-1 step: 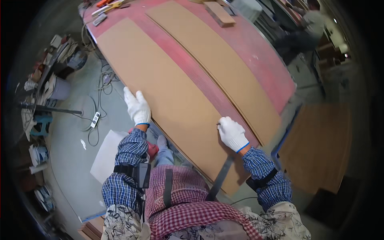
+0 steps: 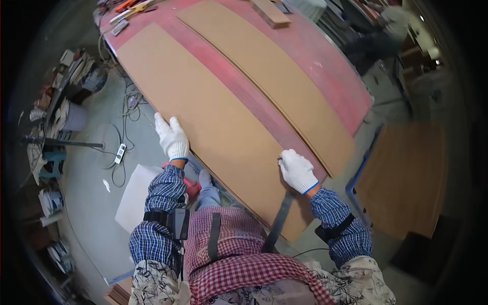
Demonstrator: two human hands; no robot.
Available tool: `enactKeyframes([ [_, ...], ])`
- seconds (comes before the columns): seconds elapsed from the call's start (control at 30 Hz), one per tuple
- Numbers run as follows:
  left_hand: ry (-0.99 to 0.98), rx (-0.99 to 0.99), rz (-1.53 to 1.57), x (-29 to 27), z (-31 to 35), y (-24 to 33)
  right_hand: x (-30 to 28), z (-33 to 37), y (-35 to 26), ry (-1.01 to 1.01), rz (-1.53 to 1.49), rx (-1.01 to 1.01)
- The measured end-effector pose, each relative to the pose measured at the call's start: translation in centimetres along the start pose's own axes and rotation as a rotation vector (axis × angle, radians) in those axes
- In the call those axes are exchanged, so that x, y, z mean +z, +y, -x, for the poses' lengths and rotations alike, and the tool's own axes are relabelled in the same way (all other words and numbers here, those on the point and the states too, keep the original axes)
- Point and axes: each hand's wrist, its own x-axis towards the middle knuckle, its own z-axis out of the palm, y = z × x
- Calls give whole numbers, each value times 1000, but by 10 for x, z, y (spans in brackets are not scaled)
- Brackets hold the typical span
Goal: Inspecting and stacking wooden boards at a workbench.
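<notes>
A long light-brown panel [image 2: 203, 101] lies on a red-topped table [image 2: 325, 81], with a second brown panel [image 2: 274, 76] beside it across a strip of red. My left hand [image 2: 173, 136], in a white knit glove with a blue cuff, rests at the near panel's left edge, fingers stretched out and thumb apart. On the same panel, near its right edge, my right hand [image 2: 297, 170] is closed in a matching glove. A small dark bit shows at its fingertips, too little to name. A dark strap [image 2: 279, 221] hangs from my checked apron over the panel's near end.
A wooden block [image 2: 270, 12] and tools [image 2: 133, 10] lie on the table's far end. Cables and a white power strip [image 2: 120, 153] are on the floor at left, near cluttered buckets [image 2: 76, 114]. Another brown board [image 2: 406, 178] stands at right. A person [image 2: 381, 35] works at far right.
The table and panels sit slightly higher and further left in the picture. Both hands keep their poses, the right one marginally nearer the panel's right edge.
</notes>
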Motion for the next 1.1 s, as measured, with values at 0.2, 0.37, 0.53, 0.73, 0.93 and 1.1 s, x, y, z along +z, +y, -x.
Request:
enactKeyframes([
  [0.2,-58,-41,49,-2,61,18,-13,132,68,0,50,69],
  [0.37,-22,-66,135,0,66,15,4,245,107,-91,149,153],
  [0.53,30,10,142,6,56,12,-2,280,93,-214,-108,443],
  [0.73,46,31,153,10,54,7,-5,231,64,30,-372,335],
  [0.93,35,52,126,13,56,5,14,212,79,46,-306,190],
  [1.1,35,68,174,17,52,5,19,201,84,29,-249,126],
])
